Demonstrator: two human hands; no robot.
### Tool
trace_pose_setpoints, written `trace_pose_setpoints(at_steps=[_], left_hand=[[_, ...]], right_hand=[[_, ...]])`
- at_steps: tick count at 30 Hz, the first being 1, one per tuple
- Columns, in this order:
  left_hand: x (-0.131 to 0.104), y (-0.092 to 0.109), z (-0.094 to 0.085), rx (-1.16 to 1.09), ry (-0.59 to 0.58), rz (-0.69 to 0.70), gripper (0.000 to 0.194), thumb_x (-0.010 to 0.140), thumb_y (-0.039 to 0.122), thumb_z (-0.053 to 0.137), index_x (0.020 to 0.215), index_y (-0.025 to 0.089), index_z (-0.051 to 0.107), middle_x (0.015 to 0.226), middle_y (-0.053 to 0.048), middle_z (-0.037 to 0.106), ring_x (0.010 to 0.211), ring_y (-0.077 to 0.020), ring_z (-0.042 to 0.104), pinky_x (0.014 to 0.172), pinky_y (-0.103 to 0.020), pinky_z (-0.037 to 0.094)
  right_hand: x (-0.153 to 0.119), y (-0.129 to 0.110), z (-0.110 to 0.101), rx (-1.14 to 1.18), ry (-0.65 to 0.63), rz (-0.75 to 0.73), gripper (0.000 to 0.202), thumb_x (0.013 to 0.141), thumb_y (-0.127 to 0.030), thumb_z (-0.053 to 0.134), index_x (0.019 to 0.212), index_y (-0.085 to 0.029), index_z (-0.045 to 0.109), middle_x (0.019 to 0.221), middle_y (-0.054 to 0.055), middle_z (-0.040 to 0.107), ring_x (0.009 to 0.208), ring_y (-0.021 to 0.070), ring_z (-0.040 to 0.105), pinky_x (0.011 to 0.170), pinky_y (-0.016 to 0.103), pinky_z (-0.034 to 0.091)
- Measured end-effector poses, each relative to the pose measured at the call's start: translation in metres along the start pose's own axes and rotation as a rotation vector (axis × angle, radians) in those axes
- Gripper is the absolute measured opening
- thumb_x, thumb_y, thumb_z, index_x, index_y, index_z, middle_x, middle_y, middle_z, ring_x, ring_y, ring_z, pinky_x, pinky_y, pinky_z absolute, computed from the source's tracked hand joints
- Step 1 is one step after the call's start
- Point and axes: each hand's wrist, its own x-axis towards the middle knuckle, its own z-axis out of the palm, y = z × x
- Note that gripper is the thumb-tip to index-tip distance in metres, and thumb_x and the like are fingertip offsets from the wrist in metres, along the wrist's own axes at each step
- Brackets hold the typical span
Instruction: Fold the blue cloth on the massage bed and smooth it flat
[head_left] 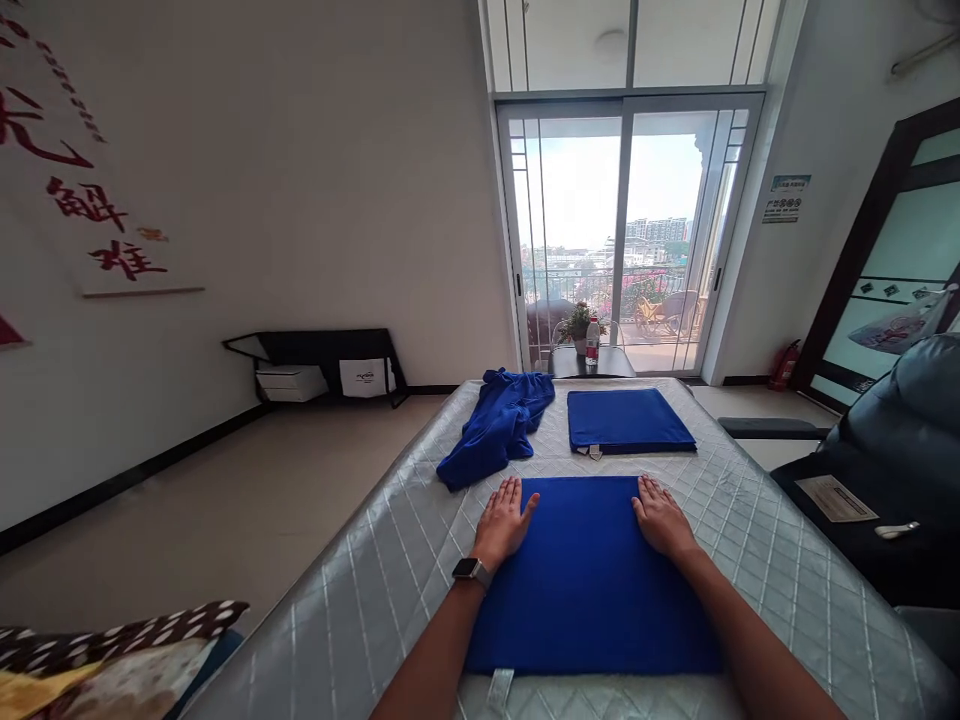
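Observation:
A blue folded cloth lies flat on the quilted mattress in front of me, a white tag at its near left edge. My left hand rests on its far left corner, fingers stretched forward and thumb apart. On the far right corner lies my right hand, also flat with the thumb apart. Neither hand grips anything. Just beyond is a second blue folded cloth, neatly squared, with a white tag at its near edge. To its left sits a crumpled blue cloth.
A black office chair stands close to the mattress on the right. Past the far end is a small table with a bottle and a potted plant. Patterned fabric lies at the lower left.

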Motion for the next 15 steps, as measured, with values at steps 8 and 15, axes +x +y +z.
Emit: trace_pose_setpoints(at_steps=[8,15], left_hand=[[-0.0003,0.0038,-0.0017,-0.031,0.012,-0.016,0.082,0.098,0.064,0.007,0.152,0.007,0.031,0.159,-0.016,0.032,0.149,-0.0257,0.024,0.120,-0.043,0.021],[-0.0034,0.0030,-0.0053,-0.043,0.016,-0.019,0.084,0.097,0.065,0.004,0.152,0.007,0.032,0.159,-0.016,0.031,0.149,-0.0256,0.023,0.120,-0.042,0.020]], right_hand=[[0.0016,-0.0007,0.0002,-0.035,-0.017,-0.020,0.065,0.099,-0.039,0.018,0.155,-0.005,0.021,0.163,0.012,0.018,0.150,0.0212,0.014,0.121,0.041,0.013],[-0.0001,-0.0040,-0.0057,-0.055,-0.031,-0.024,0.065,0.099,-0.038,0.017,0.155,-0.004,0.020,0.162,0.013,0.019,0.150,0.0207,0.014,0.121,0.040,0.014]])
